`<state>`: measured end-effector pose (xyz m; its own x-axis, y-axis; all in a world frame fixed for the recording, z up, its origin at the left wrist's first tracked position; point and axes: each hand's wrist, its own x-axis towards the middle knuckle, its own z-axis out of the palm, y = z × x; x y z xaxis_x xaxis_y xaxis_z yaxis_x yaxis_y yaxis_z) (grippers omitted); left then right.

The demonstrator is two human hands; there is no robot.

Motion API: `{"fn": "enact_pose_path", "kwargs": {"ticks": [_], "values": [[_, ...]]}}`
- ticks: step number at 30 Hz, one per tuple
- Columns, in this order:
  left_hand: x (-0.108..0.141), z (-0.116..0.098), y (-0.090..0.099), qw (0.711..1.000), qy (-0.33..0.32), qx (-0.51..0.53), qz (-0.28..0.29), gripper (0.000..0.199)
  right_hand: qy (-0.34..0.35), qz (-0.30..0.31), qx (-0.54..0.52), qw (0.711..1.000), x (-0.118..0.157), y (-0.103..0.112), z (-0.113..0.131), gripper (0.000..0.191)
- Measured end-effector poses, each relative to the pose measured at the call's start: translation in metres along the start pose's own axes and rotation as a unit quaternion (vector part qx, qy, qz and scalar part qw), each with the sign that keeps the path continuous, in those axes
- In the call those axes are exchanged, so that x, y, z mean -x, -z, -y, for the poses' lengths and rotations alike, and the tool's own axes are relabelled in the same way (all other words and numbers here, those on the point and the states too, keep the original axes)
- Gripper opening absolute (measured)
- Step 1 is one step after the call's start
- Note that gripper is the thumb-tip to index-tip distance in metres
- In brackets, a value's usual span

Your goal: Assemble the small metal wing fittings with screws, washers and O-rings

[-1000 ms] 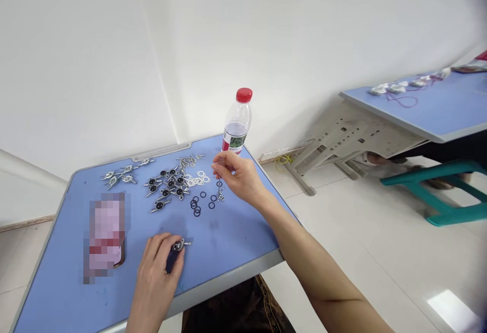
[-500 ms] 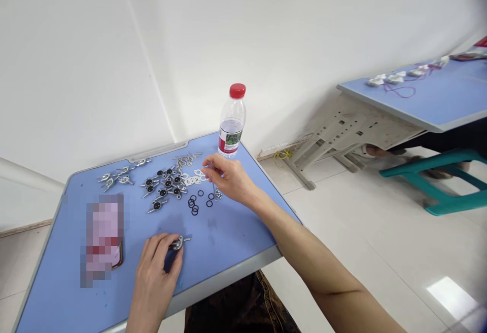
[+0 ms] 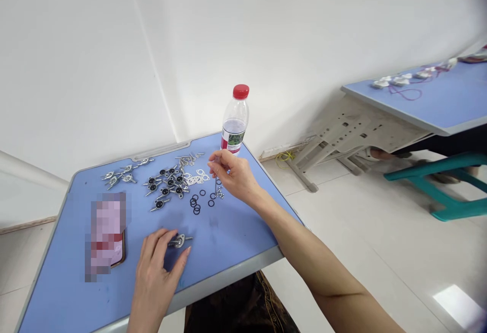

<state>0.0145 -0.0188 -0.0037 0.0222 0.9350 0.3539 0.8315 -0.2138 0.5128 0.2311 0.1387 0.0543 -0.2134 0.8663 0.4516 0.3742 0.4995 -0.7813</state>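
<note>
My left hand (image 3: 155, 267) rests near the front edge of the table, its thumb and fingers spread beside a small metal fitting (image 3: 181, 241) with a thin stem. The fitting lies on the table, and the thumb is apart from it. Farther back, my right hand (image 3: 236, 177) pinches a thin metal rod (image 3: 216, 186) that points down at a cluster of tiny shiny balls (image 3: 219, 194). Black O-rings (image 3: 196, 210) lie just left of it. White flat gaskets (image 3: 197, 179) sit behind the rings. The rod's upper end is hidden in my fingers.
Several metal fittings with black centres (image 3: 166, 191) lie left of the gaskets, with small metal pins (image 3: 188, 159) behind. More fittings (image 3: 128, 178) are at the back left. A phone (image 3: 122, 252), a water bottle (image 3: 233, 135), another table (image 3: 449, 105) and a green stool (image 3: 441, 171) surround.
My left thumb and fingers have opened away from the metal fitting, leaving it on the table. My right hand stays over the tiny balls with the rod. The whole view has shifted slightly.
</note>
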Motion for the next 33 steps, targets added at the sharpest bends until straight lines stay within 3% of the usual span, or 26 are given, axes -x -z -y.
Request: {"fn": "enact_pose_path", "kwargs": {"ticks": [9,18,25,33], "values": [[-0.011,-0.010,0.005,0.994,-0.063,0.009,-0.092,0.016,-0.034,-0.029,-0.073,0.996,0.000,-0.003,0.004,0.007],[-0.046,-0.031,-0.004,0.995,-0.079,0.012,-0.056,0.012,-0.067,-0.066,-0.168,0.981,-0.002,0.001,0.008,0.018],[-0.045,-0.027,-0.007,0.996,-0.067,0.031,-0.056,0.020,-0.116,-0.024,-0.349,0.929,0.003,-0.005,0.024,0.029],[-0.045,-0.033,-0.007,0.994,-0.063,0.064,-0.055,0.010,-0.133,0.005,-0.393,0.910,0.012,-0.014,0.039,0.031]]}}
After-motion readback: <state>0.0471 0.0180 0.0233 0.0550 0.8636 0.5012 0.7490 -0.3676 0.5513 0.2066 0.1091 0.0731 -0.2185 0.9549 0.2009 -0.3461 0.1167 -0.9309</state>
